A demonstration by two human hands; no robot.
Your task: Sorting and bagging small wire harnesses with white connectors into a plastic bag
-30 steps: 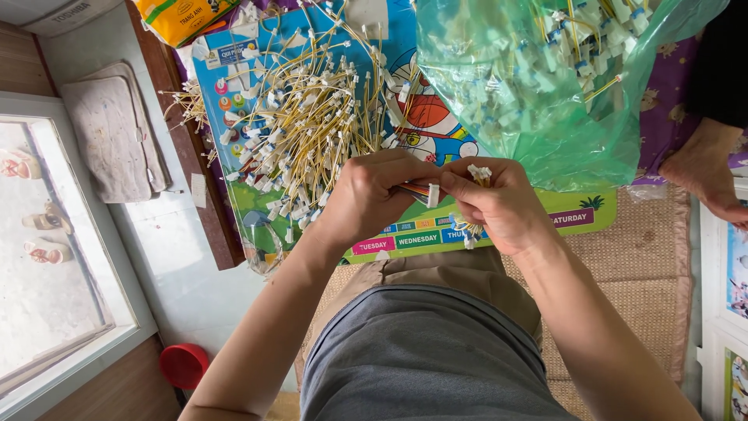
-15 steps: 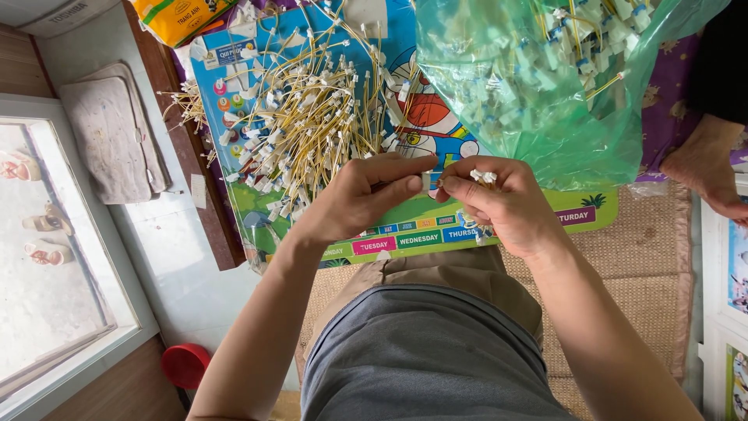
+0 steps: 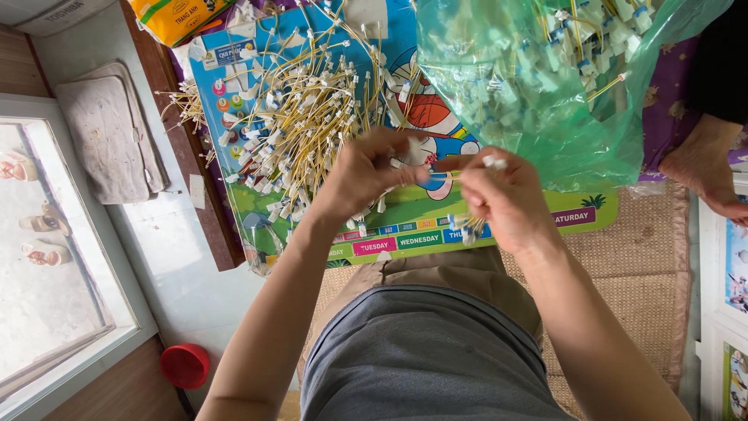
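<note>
— Wires?
— Your left hand (image 3: 366, 175) pinches one yellow wire (image 3: 444, 178) over the colourful board (image 3: 405, 234); your right hand (image 3: 502, 199) grips its white connector (image 3: 493, 162), beside the green bag (image 3: 530, 93).

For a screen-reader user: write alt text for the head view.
Two hands, left hand and right hand, meet over a colourful cartoon board, pinching small yellow wires with white connectors. A green plastic bag of more wires lies beside them.
</note>
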